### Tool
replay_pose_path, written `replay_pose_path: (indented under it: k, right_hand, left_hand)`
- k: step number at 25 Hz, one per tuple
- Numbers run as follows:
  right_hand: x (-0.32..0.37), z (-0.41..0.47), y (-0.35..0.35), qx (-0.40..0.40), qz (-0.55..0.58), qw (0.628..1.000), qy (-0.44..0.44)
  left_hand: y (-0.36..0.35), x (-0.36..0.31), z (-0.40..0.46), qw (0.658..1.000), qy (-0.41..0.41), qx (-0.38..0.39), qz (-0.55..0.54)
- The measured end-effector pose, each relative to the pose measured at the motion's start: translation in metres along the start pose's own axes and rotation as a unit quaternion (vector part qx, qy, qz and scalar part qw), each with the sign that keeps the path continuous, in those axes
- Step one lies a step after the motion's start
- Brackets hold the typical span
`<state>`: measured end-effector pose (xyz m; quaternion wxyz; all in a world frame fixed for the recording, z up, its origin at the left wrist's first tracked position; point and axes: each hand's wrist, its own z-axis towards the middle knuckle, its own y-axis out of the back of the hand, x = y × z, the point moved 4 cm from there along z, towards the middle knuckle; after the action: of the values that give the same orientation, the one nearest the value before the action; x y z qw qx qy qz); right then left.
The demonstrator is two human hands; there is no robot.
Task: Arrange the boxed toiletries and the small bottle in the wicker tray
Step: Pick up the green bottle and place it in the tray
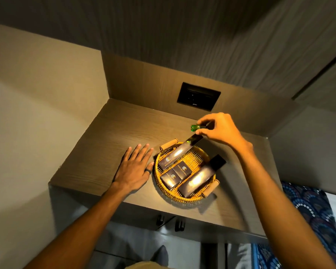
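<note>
A round wicker tray (159,188) with two wooden handles sits on a wooden shelf. Inside lie several dark boxes with gold logos: a long box (179,153) across the far side, two small boxes (182,168) (170,178) in the middle, and another long box (201,176) on the right, its far end sticking over the rim. My right hand (220,129) holds a small green bottle (196,127) pinched in its fingertips above the tray's far edge. My left hand (135,165) rests flat on the shelf, fingers spread, touching the tray's left rim.
The wooden shelf (105,144) is set in a corner, with walls at the left and back. A black socket plate (198,96) is set in the back panel. Below the front edge hang dark hooks (169,222). Patterned blue fabric (308,210) shows at lower right.
</note>
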<state>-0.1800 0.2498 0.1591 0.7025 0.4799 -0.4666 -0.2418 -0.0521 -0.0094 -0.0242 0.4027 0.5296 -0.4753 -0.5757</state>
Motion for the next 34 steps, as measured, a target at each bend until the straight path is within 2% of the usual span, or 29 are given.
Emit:
replay_pose_path:
  k: [3,7,14,18,20,23,24,26,29,31,34]
  right_hand:
    - [-0.009,-0.046,-0.014,0.100,-0.031,0.994,-0.044]
    - [-0.009,-0.053,-0.054,0.159,-0.097,0.980,-0.073]
    - [-0.001,-0.051,-0.076,0.180,-0.141,0.973,-0.038]
    - [0.004,-0.058,-0.073,0.186,-0.123,0.973,-0.065]
    - [0.005,-0.067,-0.066,0.135,-0.105,0.981,-0.088]
    - [0.007,-0.109,-0.061,-0.074,-0.021,0.984,-0.161]
    - [0.010,-0.127,-0.069,-0.103,-0.002,0.976,-0.192]
    - [0.018,-0.158,-0.098,-0.079,-0.008,0.964,-0.255]
    - [0.026,-0.180,-0.126,-0.046,-0.018,0.953,-0.298]
    - [0.023,-0.181,-0.123,-0.050,-0.006,0.953,-0.299]
    - [0.009,-0.182,-0.114,-0.053,0.002,0.961,-0.271]
  left_hand:
    - [-0.004,0.000,0.001,1.000,-0.004,-0.001,0.003]
    - [-0.004,0.000,0.001,1.000,-0.007,0.000,0.007]
    - [-0.004,-0.002,0.000,1.000,-0.010,-0.008,-0.002]
    - [-0.004,0.000,0.000,1.000,-0.012,-0.014,-0.001]
    - [-0.005,0.001,0.000,1.000,-0.010,-0.021,-0.014]
    - [0.008,0.003,0.000,0.982,0.049,-0.069,-0.170]
    - [0.017,0.000,0.006,0.971,0.052,-0.085,-0.219]
    - [0.038,-0.014,0.026,0.969,0.001,-0.083,-0.233]
    - [0.056,-0.044,0.061,0.985,-0.108,-0.001,-0.133]
    - [0.056,-0.054,0.071,0.987,-0.130,0.042,-0.086]
    - [0.053,-0.059,0.058,0.990,-0.128,0.026,-0.055]
